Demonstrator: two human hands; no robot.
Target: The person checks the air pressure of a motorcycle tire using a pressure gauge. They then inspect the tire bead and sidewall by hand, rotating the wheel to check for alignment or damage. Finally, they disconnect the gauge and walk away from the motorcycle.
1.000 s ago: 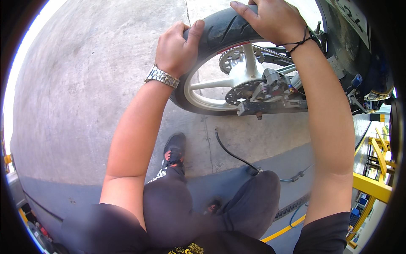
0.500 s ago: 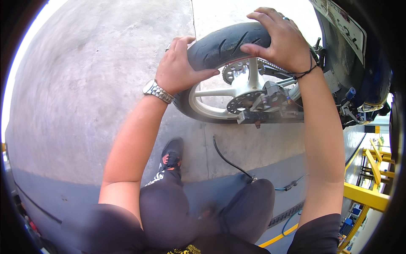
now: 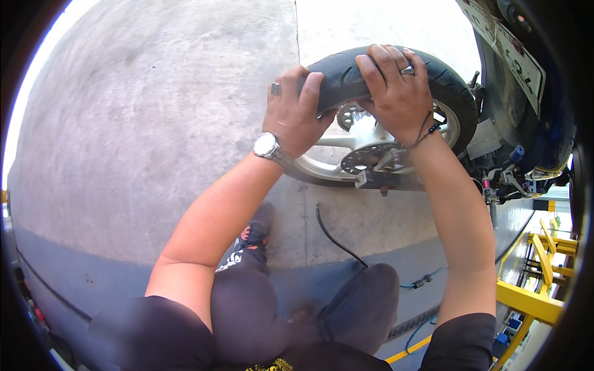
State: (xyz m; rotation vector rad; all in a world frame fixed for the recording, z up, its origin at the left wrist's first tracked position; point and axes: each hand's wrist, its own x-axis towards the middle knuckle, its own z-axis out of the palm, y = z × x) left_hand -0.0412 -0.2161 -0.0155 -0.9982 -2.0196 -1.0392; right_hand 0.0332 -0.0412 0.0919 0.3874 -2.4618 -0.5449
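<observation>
A motorcycle rear wheel with a black tyre (image 3: 448,83) and a white rim (image 3: 322,170) stands on the concrete, a sprocket and brake disc (image 3: 365,157) at its hub. My left hand (image 3: 296,114), with a ring and a silver wristwatch, grips the tyre's tread at its upper left. My right hand (image 3: 396,93), ring on a finger and a black cord at the wrist, grips the tread beside it at the top. Both hands wrap over the tyre. My knees (image 3: 365,297) are bent below.
The motorcycle's blue tail with a number plate (image 3: 513,55) rises at the right, close to the wheel. A black hose (image 3: 337,241) lies on the concrete floor (image 3: 154,123) in front of my legs. Yellow metal framing (image 3: 532,297) stands at the lower right.
Both hands and the wheel have come lower and nearer the middle of the view; my hands have drawn closer together on top of the tyre. The grip has stayed.
</observation>
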